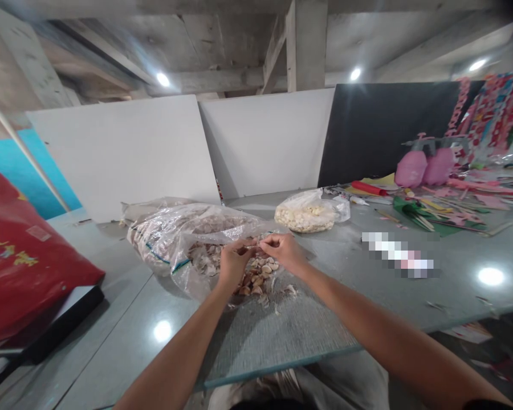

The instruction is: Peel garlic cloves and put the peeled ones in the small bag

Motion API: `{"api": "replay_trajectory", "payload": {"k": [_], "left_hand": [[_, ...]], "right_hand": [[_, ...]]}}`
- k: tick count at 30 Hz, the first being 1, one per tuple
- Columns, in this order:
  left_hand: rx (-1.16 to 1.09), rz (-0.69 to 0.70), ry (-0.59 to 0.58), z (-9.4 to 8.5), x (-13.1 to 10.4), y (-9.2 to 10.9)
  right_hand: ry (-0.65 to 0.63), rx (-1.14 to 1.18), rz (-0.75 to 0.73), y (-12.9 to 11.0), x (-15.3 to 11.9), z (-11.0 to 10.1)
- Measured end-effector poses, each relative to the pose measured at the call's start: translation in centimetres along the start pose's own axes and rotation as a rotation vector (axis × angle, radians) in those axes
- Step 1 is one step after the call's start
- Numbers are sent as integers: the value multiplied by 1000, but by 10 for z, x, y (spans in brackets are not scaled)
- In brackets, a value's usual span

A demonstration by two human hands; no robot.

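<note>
Over a pile of unpeeled garlic cloves, my left hand and my right hand meet fingertip to fingertip. Both are closed in a pinch on a small garlic clove, mostly hidden by the fingers. The brownish cloves and loose papery skins lie at the mouth of a large clear plastic bag, which spreads to the left and holds many more skins. Behind my right hand sits a smaller clear bag of pale peeled cloves. A few skin scraps are on the grey table.
White boards and a black board lean along the back. At the right are pink bottles, a red roll and craft scraps. A red bag and a black-edged box stand at the left.
</note>
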State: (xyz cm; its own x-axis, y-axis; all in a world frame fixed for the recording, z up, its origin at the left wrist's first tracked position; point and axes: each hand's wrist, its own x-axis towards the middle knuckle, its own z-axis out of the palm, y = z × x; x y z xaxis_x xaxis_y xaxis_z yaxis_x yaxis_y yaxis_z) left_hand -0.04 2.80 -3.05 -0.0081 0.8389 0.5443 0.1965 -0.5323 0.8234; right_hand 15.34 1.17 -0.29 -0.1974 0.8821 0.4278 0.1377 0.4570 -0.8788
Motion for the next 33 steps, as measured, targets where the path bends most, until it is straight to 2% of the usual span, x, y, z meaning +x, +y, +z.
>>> {"api": "replay_trajectory", "payload": {"k": [7,18,21,26,33], "left_hand": [[144,64,-9,1,-1,-3],[156,71,-111,3,-4,3],[126,32,-129,5,-4,6],[-20,-27,-84,3,-2,8],[163,22,-6,-5,-1,7]], "right_hand": [[127,-240,-35,10,1,6],[191,-374,-11,6,0,6],[168,-303,48,7,1,5],[58,19,29,8,2,2],[-33,149,97,3,1,1]]}}
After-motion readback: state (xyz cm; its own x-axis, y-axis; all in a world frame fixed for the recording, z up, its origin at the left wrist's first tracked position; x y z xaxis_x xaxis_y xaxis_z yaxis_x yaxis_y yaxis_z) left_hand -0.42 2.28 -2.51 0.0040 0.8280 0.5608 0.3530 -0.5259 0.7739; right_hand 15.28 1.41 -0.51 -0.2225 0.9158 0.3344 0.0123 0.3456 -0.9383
